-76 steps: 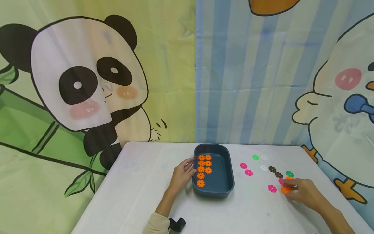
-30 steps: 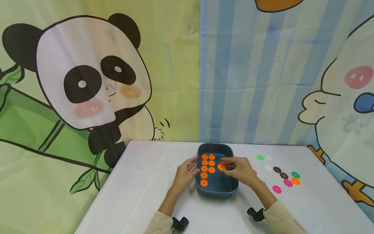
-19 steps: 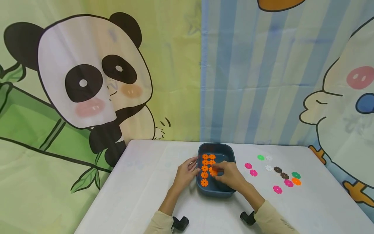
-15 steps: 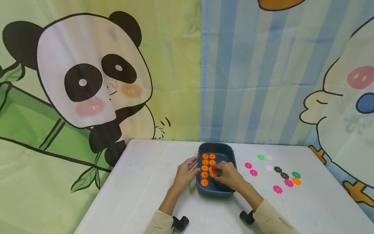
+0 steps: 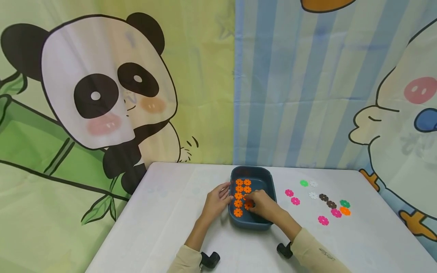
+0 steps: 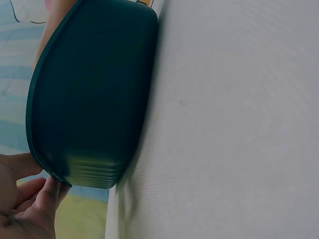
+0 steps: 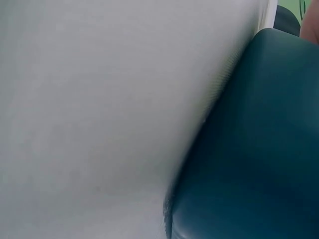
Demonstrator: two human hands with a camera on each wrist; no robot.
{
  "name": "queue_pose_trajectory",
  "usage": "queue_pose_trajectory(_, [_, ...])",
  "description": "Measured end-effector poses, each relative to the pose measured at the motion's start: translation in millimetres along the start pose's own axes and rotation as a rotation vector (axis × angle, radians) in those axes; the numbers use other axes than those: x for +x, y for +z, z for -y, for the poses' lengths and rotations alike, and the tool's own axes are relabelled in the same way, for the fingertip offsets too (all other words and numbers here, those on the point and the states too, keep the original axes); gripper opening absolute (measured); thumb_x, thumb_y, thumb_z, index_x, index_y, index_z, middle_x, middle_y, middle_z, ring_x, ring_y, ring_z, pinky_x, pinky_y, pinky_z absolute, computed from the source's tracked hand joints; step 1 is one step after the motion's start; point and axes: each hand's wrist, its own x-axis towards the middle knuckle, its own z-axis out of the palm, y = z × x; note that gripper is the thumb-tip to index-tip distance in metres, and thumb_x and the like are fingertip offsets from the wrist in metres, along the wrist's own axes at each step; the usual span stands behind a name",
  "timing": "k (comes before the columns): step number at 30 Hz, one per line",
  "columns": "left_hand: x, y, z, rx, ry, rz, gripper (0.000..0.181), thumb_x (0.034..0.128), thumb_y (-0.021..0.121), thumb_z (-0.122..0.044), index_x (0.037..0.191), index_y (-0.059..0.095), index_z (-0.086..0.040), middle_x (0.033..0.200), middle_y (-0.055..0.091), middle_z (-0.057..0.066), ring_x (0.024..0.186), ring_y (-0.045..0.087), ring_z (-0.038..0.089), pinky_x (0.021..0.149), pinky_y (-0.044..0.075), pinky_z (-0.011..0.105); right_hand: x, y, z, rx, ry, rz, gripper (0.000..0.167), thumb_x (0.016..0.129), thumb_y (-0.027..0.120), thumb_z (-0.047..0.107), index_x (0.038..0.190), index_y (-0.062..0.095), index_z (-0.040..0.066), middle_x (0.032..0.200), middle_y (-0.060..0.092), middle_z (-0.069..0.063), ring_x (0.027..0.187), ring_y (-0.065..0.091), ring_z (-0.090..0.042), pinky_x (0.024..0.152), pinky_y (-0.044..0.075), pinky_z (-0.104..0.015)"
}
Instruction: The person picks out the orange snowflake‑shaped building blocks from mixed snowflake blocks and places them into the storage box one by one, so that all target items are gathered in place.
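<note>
A dark blue rectangular container (image 5: 268,185) stands on the white table, holding orange flower-shaped plastic discs (image 5: 238,203) in two columns along its left side. My left hand (image 5: 216,201) holds the container's left rim; the left wrist view shows its thumb and fingers (image 6: 48,196) at the rim's corner. My right hand (image 5: 262,205) reaches inside the container, thumb and fingertips pinching an orange disc (image 5: 249,205) low in the second column. Those fingertips partly cover the disc above it. Mostly the container's outer wall (image 7: 254,139) fills the right wrist view's right side.
Right of the container lie loose discs: several pink ones (image 5: 323,220), two white (image 5: 313,195), two dark brown (image 5: 323,197), a light green (image 5: 304,183), a darker green (image 5: 345,204) and an orange one (image 5: 345,211). A cartoon curtain (image 5: 201,94) hangs behind the table.
My right hand has carried an orange disc from the pile at right into the container, then shifted left and slightly nearer along the second column. The left hand stays at the rim.
</note>
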Motion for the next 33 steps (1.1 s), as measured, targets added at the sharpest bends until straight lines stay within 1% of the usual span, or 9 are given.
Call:
queue_pose_trajectory(5, [-1.4,-0.1,-3.2,0.000,0.003,-0.004,0.049,0.0883,0.063,0.012,0.135,0.047,0.014,0.140,0.044,0.033,0.128,0.045,0.045,0.102,0.045,0.042,1.3,2,-1,0.007,-0.014,0.002,0.033,0.076,0.083,0.006,0.107,0.073,-0.001,0.096,0.073,-0.009,0.086,0.067,-0.020,0.081,0.060,-0.038])
queue_pose_trajectory(8, [-0.1,0.0,-1.3,0.003,-0.004,-0.002,0.050,0.0881,0.063,0.012,0.135,0.047,0.013,0.140,0.044,0.033,0.128,0.045,0.044,0.102,0.045,0.043,1.4,3,-2,0.018,-0.027,-0.001,0.033,0.076,0.083,0.005,0.106,0.073,-0.002,0.096,0.073,-0.010,0.084,0.068,-0.020,0.077,0.061,-0.035])
queue_pose_trajectory(15, [8.2,0.6,26.7,0.009,-0.009,-0.016,0.053,0.0877,0.064,0.011,0.137,0.045,0.013,0.142,0.045,0.029,0.129,0.046,0.040,0.102,0.046,0.038,1.5,4,-4,0.011,-0.055,-0.013,0.031,0.076,0.083,0.007,0.105,0.073,-0.001,0.095,0.073,-0.008,0.082,0.067,-0.017,0.075,0.061,-0.031])
queue_pose_trajectory(19, [10.0,0.7,34.4,0.011,-0.013,-0.026,0.053,0.0878,0.067,0.007,0.137,0.048,0.009,0.142,0.047,0.025,0.129,0.048,0.036,0.100,0.047,0.031,-0.2,3,-4,0.015,-0.049,-0.028,0.033,0.077,0.083,0.008,0.107,0.073,0.000,0.095,0.073,-0.006,0.082,0.067,-0.015,0.075,0.061,-0.030])
queue_pose_trajectory(23, [10.3,1.1,34.0,0.013,-0.015,-0.030,0.052,0.0879,0.067,0.006,0.137,0.049,0.008,0.141,0.048,0.023,0.128,0.048,0.036,0.099,0.048,0.027,-2.2,2,-5,0.056,-0.048,-0.072,0.035,0.077,0.083,0.007,0.109,0.073,0.000,0.098,0.074,-0.006,0.085,0.069,-0.017,0.076,0.061,-0.032])
queue_pose_trajectory(25, [10.3,1.2,33.4,0.003,-0.004,-0.029,0.052,0.0880,0.067,0.007,0.137,0.049,0.009,0.141,0.047,0.025,0.128,0.048,0.037,0.099,0.048,0.030,-2.9,3,-5,0.072,-0.046,-0.084,0.035,0.076,0.083,0.006,0.110,0.073,0.000,0.099,0.074,-0.007,0.086,0.070,-0.018,0.077,0.061,-0.033])
queue_pose_trajectory(27, [7.5,1.2,23.9,0.001,-0.009,-0.024,0.052,0.0880,0.065,0.009,0.137,0.047,0.011,0.142,0.046,0.028,0.129,0.047,0.039,0.101,0.047,0.035,-3.4,3,-6,0.086,-0.032,-0.070,0.035,0.076,0.083,0.006,0.109,0.073,0.000,0.098,0.074,-0.008,0.085,0.069,-0.018,0.076,0.061,-0.033])
queue_pose_trajectory(32, [6.6,0.8,24.1,0.004,-0.013,-0.023,0.053,0.0878,0.066,0.009,0.137,0.047,0.010,0.142,0.046,0.026,0.129,0.047,0.039,0.101,0.047,0.035,-2.5,4,-5,0.088,0.009,-0.014,0.032,0.077,0.083,0.006,0.107,0.073,-0.001,0.094,0.073,-0.007,0.080,0.067,-0.017,0.074,0.061,-0.030])
queue_pose_trajectory(33, [7.2,0.5,27.5,0.005,-0.009,-0.025,0.053,0.0878,0.066,0.008,0.137,0.048,0.009,0.142,0.047,0.025,0.129,0.047,0.038,0.101,0.047,0.033,-1.8,4,-5,0.086,0.009,-0.009,0.032,0.077,0.082,0.005,0.107,0.073,-0.001,0.093,0.073,-0.007,0.080,0.067,-0.017,0.074,0.061,-0.030])
